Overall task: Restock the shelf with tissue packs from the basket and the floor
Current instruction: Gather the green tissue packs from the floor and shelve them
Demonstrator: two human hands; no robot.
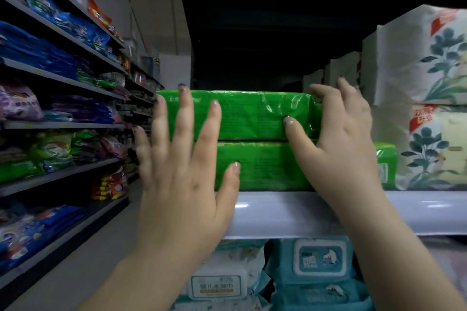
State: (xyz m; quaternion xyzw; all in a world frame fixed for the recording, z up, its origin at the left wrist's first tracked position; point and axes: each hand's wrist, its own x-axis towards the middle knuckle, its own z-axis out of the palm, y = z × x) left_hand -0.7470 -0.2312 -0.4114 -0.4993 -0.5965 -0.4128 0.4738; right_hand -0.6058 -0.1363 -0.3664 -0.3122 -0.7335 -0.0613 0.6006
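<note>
Green tissue packs sit stacked at the shelf [290, 212] front: top pack [252, 113] on lower pack [267, 166]. Left hand [182, 177] presses flat on their faces, fingers straight and spread; right hand [341, 141] curls round the top pack's right end, thumb on its face. Push both evenly (left palm low, right steering) so the stack slides back square beside the floral packs [429, 83] without skewing.

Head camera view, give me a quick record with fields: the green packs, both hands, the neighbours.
stack: upper green pack on lower green pack
support: white shelf, under both
left hand: fingers spread flat against both pack fronts
right hand: thumb on front, fingers curled over upper green pack's right end
right side: floral tissue packs, stacked
below: wet wipe packs
</note>
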